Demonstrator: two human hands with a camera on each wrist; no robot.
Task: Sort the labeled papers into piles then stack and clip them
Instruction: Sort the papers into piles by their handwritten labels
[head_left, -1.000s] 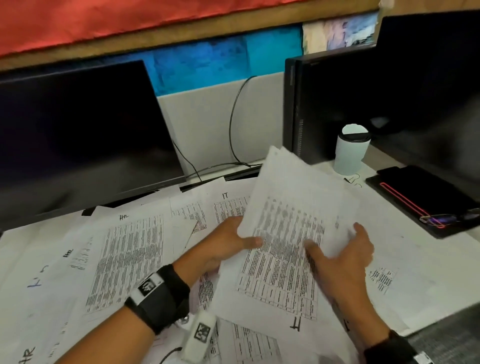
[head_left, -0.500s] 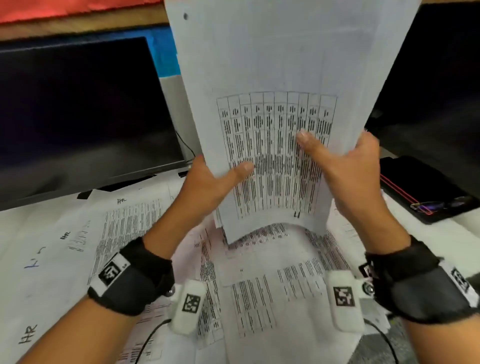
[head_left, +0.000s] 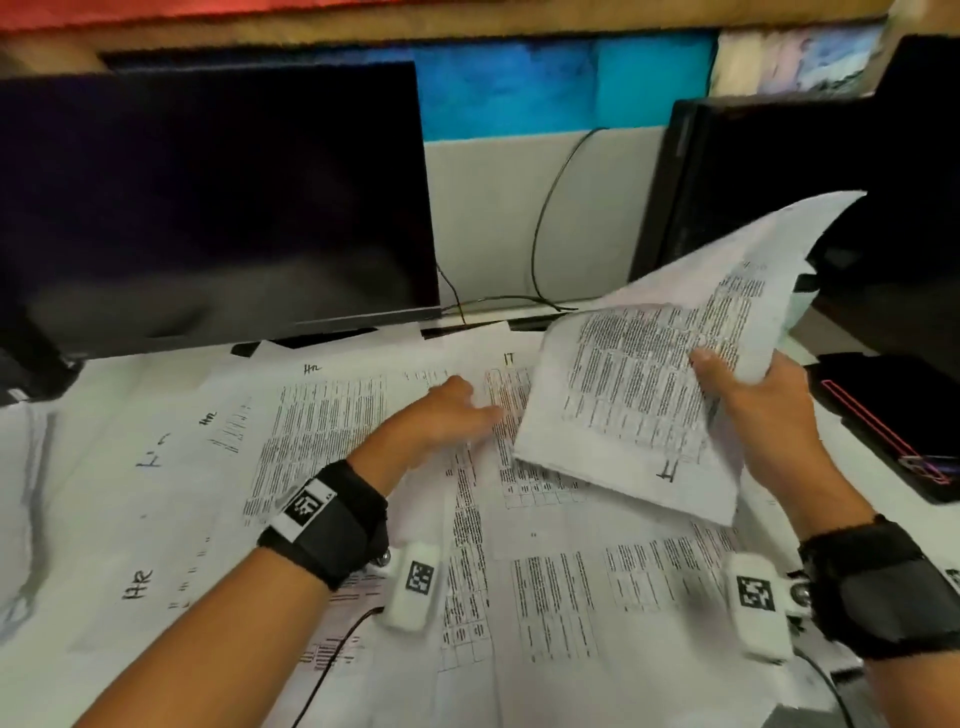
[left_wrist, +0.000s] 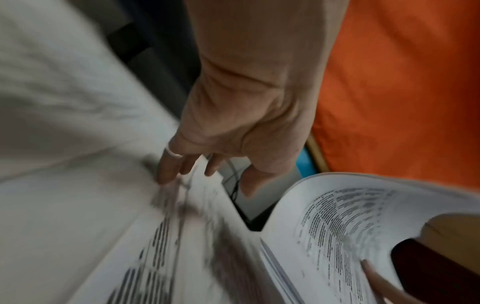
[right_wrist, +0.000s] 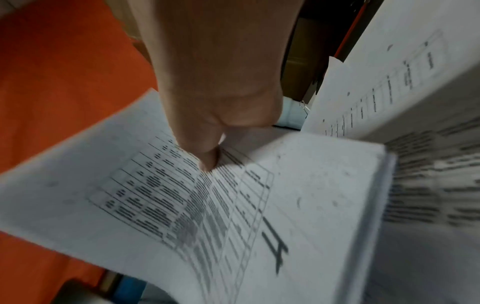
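Note:
My right hand pinches a stack of printed sheets marked IT, thumb on top, and holds it tilted above the right side of the desk. The wrist view shows that stack of IT sheets under the thumb of my right hand. My left hand is free, its fingers spread and reaching down toward an IT sheet on the desk. In its own wrist view my left hand has straight fingers brushing the loose papers. Sheets marked HR lie to the left.
A dark monitor stands at the back left and a black computer case at the back right. A black folder with a red band lies at the right. Cables run down behind the papers.
The stack was held upright by both hands before my face. Now my left hand has let go and dropped to the desk, and my right hand has swung the stack down to the right.

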